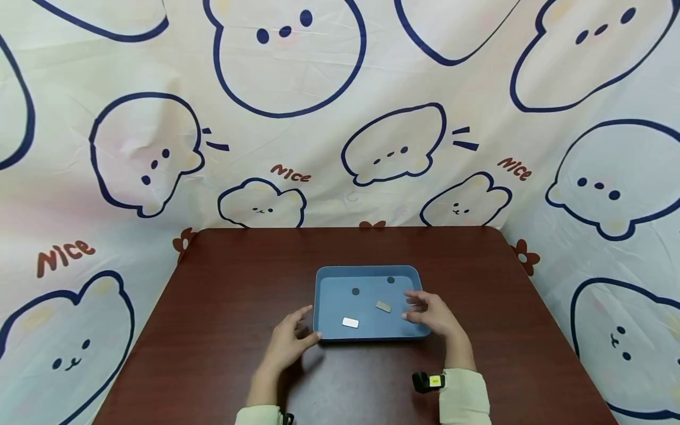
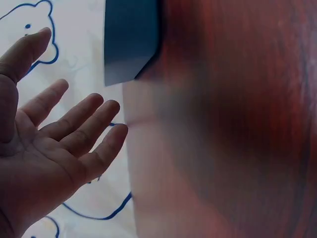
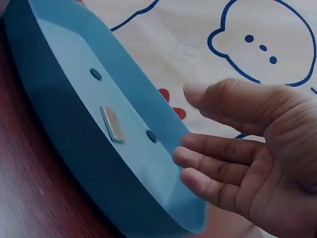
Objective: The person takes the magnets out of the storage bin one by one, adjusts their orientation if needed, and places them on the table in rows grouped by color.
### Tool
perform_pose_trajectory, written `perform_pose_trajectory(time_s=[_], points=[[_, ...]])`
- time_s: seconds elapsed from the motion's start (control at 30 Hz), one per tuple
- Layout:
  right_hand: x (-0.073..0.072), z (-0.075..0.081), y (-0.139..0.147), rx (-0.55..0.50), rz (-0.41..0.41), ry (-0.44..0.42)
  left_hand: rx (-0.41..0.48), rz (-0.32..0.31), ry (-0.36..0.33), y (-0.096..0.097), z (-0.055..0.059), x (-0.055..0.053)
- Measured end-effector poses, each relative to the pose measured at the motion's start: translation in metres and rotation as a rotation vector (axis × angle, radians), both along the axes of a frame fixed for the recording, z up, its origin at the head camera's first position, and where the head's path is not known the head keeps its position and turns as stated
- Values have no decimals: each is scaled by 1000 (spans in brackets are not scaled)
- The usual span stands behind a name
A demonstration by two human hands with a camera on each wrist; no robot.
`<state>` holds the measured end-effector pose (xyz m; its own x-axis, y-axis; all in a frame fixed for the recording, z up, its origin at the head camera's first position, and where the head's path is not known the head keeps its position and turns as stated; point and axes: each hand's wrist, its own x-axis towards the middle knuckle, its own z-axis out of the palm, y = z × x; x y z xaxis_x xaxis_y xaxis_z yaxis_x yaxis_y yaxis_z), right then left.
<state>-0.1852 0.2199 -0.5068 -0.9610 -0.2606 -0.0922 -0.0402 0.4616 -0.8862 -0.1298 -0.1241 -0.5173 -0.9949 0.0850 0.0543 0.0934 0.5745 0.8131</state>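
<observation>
Left hand and right hand hung relaxed, empty; right fingers snagging the blue tray at its right edge could have skewed it.

A dark reddish-brown, wood-grained worktop with rounded far corners spreads out level, a pale sheen on its near middle part. Directly on it, slightly right of centre, a shallow blue rectangular tray lies flat, its long sides roughly parallel to the far edge.
</observation>
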Motion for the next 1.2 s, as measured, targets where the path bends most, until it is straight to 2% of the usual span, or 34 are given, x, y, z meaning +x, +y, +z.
perform_pose_trajectory(time_s=[0.17, 0.47, 0.67, 0.8, 0.97, 1.2], points=[[-11, -10, -11, 6, -15, -25, 18, -9, -4, 6, -8, -7], [-26, -33, -24, -25, -126, -92, 42, -23, -50, 11, -15, -19], [-35, -44, -29, -7, -149, -115, 60, -21, -5, 13, -17, -19], [-40, -43, -32, 3, -147, -149, 84, -7, -22, 14, -17, -21], [-42, -41, -35, 9, -150, -193, 94, 9, -97, 15, -18, -23], [-43, -42, -38, 67, -168, -181, 82, 7, -121, 16, -18, -24]])
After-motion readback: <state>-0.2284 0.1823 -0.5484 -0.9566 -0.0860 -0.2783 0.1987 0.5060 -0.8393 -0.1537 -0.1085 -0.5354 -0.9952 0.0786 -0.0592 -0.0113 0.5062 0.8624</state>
